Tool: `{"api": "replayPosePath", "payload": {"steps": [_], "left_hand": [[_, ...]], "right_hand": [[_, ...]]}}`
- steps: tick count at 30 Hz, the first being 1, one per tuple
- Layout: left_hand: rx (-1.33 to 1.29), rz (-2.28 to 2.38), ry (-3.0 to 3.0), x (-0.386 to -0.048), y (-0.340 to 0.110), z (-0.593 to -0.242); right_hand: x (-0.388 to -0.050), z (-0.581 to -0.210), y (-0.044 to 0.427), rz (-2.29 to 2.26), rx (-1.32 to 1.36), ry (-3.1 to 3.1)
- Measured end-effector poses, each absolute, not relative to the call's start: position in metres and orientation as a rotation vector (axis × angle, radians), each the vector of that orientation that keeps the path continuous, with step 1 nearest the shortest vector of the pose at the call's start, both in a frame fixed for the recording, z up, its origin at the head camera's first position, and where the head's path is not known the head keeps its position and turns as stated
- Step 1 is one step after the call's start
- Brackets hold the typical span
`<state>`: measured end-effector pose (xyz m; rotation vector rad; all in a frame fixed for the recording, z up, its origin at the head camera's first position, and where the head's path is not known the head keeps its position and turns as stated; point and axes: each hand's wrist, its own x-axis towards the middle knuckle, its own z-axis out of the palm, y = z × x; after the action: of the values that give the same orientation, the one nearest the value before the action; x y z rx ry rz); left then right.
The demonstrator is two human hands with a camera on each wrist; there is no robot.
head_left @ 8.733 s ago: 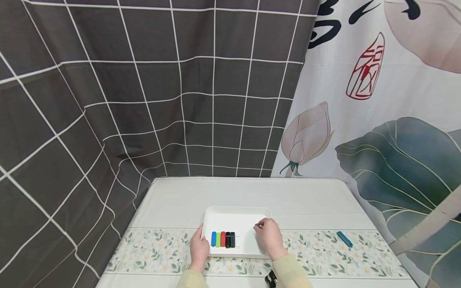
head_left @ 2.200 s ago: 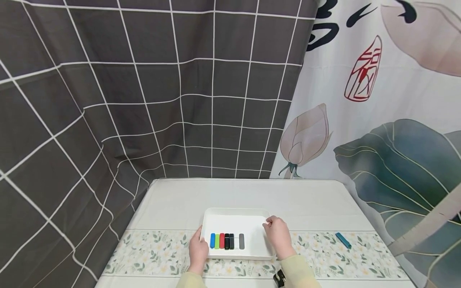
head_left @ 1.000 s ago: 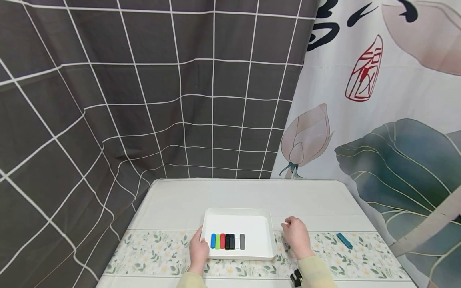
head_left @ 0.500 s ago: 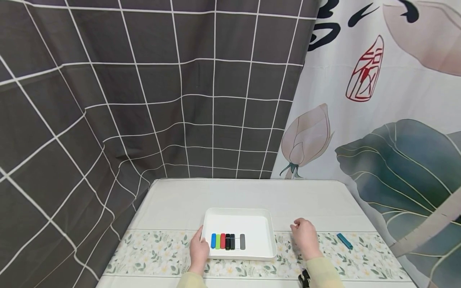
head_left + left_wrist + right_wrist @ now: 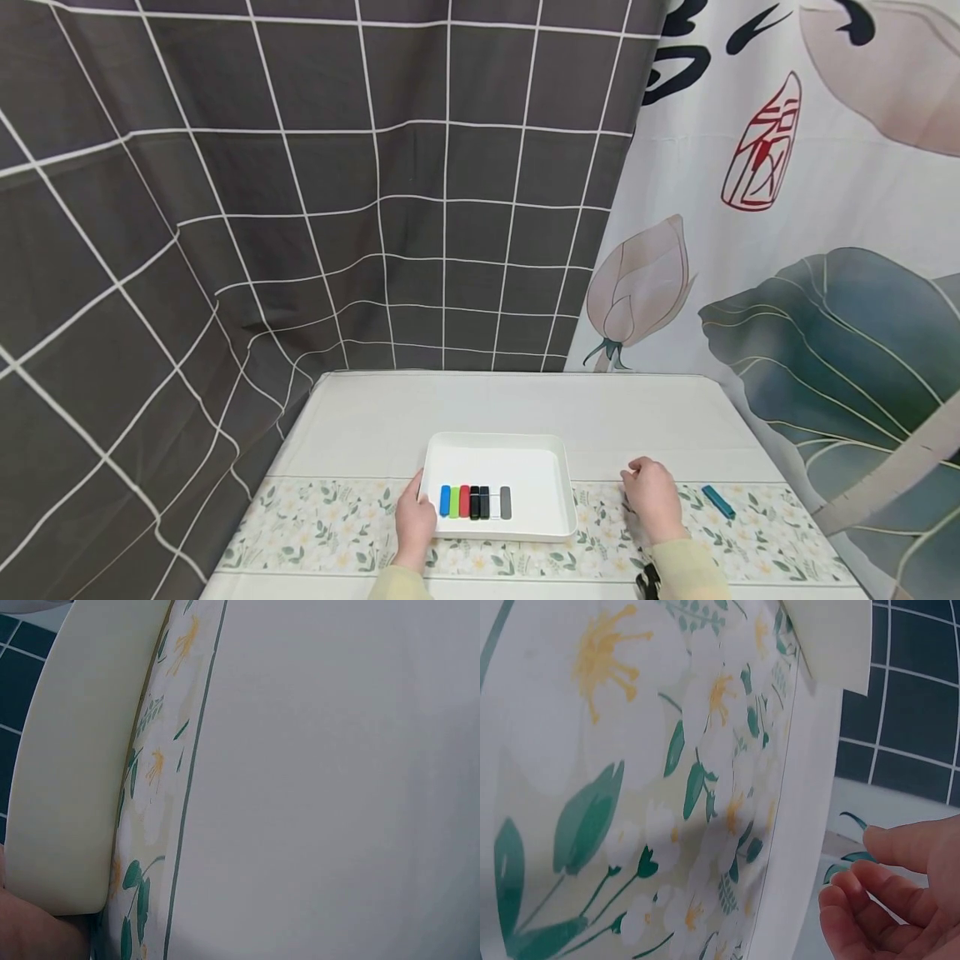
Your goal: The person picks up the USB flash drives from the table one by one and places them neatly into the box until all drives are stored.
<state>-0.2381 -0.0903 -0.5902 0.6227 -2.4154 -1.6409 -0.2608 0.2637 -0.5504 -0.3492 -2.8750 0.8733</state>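
My left hand (image 5: 415, 521) grips the left side of a shallow white tray (image 5: 534, 534). In the left wrist view part of that hand shows at the corner of the tray's wall (image 5: 71, 772). Inside stands a row of small stick-shaped pieces: blue (image 5: 445, 502), green (image 5: 454, 502), red (image 5: 464, 502), two black (image 5: 479, 503), a pale one (image 5: 494, 505) and grey (image 5: 506, 502). My right hand (image 5: 654, 500) hovers right of the tray, fingers loosely curled around nothing, as the right wrist view (image 5: 892, 892) confirms. Nearest to it lies a teal stick-shaped piece (image 5: 717, 502).
A white tablecloth (image 5: 510, 402) with a floral band (image 5: 330, 521) covers the table. Behind hang a dark gridded curtain (image 5: 405, 317) and a white printed curtain (image 5: 697, 233). A black device (image 5: 648, 581) sits at my right wrist.
Earlier my right hand pinched a small dark piece over the tray; the grey piece then lay in the row. Since then the right hand has moved rightwards, towards the teal piece. The left hand stayed put.
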Motion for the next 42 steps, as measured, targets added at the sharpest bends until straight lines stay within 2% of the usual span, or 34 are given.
{"api": "replayPosePath", "payload": {"steps": [42], "left_hand": [[0.599, -1.668, -2.397, -0.239, -0.093, -0.594]], "right_hand": [[-0.264, -0.57, 0.349, 0.702, -0.611, -2.821]]}}
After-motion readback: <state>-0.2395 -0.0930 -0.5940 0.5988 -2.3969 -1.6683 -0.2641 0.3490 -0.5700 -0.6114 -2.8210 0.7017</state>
